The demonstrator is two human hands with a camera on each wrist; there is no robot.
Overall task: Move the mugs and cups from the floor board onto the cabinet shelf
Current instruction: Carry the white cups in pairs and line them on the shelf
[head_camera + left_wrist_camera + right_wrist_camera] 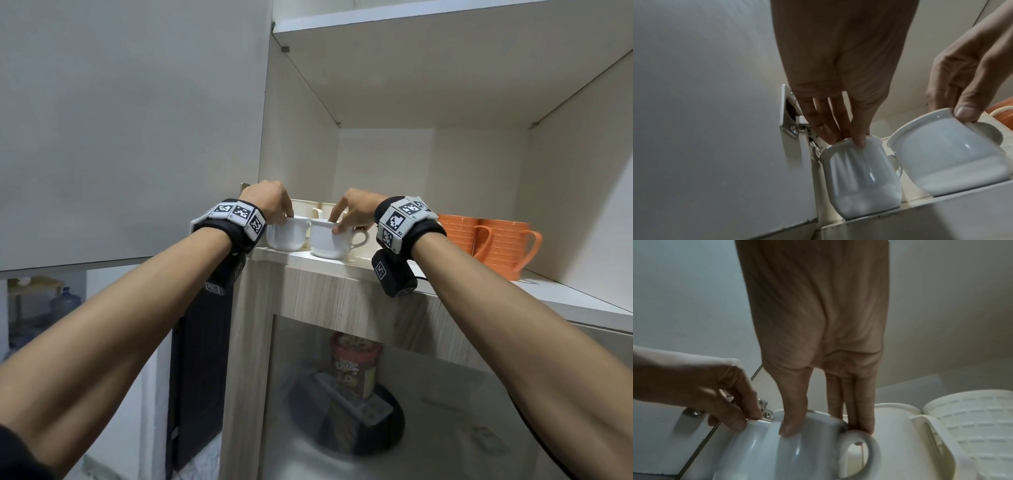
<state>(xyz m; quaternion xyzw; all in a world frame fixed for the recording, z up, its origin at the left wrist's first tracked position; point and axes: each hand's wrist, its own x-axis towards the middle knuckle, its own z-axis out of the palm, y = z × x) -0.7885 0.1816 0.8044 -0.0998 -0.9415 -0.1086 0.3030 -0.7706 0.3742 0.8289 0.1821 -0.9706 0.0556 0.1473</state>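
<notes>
Two white cups stand side by side at the front left of the cabinet shelf (pixel 565 294). My left hand (pixel 284 214) pinches the rim of the left cup (pixel 286 236), thumb outside and fingers inside, as the left wrist view shows: left hand (pixel 846 136), left cup (pixel 857 181). My right hand (pixel 337 222) pinches the rim of the right cup (pixel 327 241), whose handle points right. In the right wrist view the right hand (pixel 818 426) grips that cup (pixel 797 451) beside its handle. The right cup (pixel 947 154) looks slightly tilted.
Two orange ribbed mugs (pixel 503 243) stand further right on the shelf, and cream cups (pixel 896 434) behind the white ones. The open cabinet door (pixel 130 137) and its hinge (pixel 789 120) sit close on the left. An upper shelf (pixel 411 20) hangs overhead. A glass door (pixel 342 394) lies below.
</notes>
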